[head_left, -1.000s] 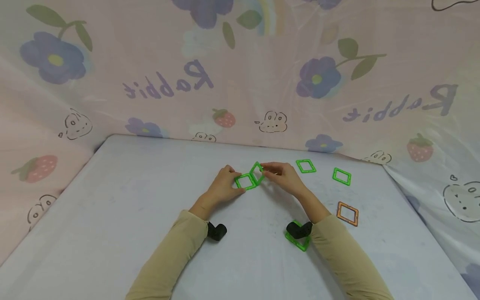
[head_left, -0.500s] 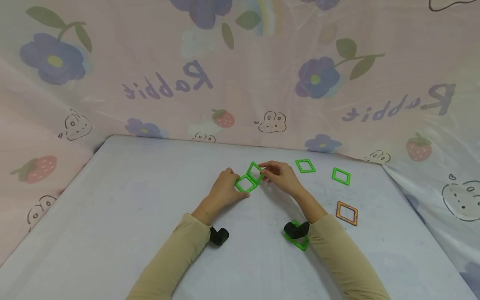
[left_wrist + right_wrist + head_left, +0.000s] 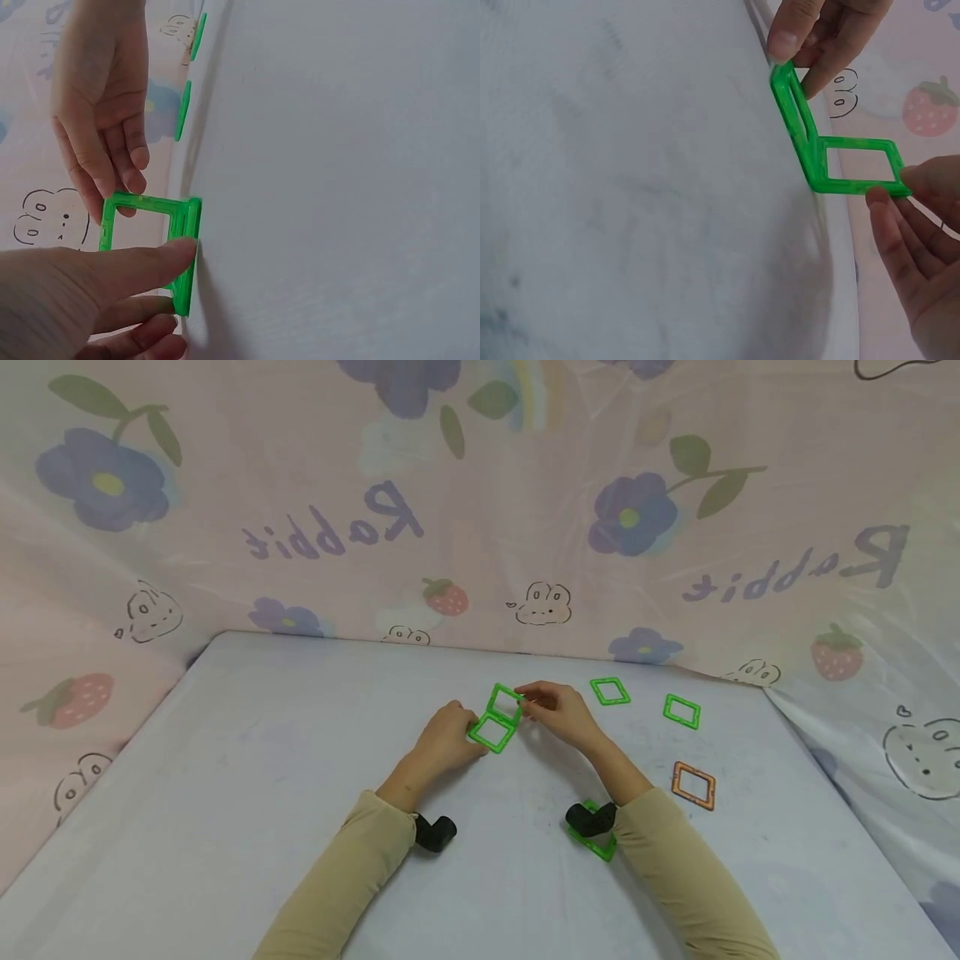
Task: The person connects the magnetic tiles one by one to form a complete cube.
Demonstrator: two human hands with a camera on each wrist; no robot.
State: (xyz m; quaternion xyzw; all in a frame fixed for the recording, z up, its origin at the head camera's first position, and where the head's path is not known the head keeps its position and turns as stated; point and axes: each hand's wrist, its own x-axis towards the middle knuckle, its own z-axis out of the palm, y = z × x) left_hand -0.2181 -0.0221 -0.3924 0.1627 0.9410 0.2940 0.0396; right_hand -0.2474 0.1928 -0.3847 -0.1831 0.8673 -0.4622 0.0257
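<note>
Two green square magnetic tile frames meet along one edge at an angle, raised in front of me in the head view. My left hand (image 3: 444,739) grips the lower tile (image 3: 483,744) by its outer side, thumb on the frame in the left wrist view. The other tile (image 3: 492,697) tilts up from the shared edge. With thumb and fingertips, my right hand (image 3: 561,714) pinches its right side. From the right wrist, the right-hand tile (image 3: 859,187) shows spread outward from the left-hand tile (image 3: 791,127) like an opened book.
Two more green tiles, one nearer the middle (image 3: 596,692) and one farther right (image 3: 681,724), lie at the back right. An orange tile (image 3: 677,777) lies before them. Another green tile (image 3: 604,853) is partly hidden under the black right wrist camera (image 3: 591,819). A patterned cloth backs the table.
The joined tiles have turned in my hands, and the raised tile has swung left to show its opening more fully. My left hand has shifted its hold slightly; the loose tiles stay put.
</note>
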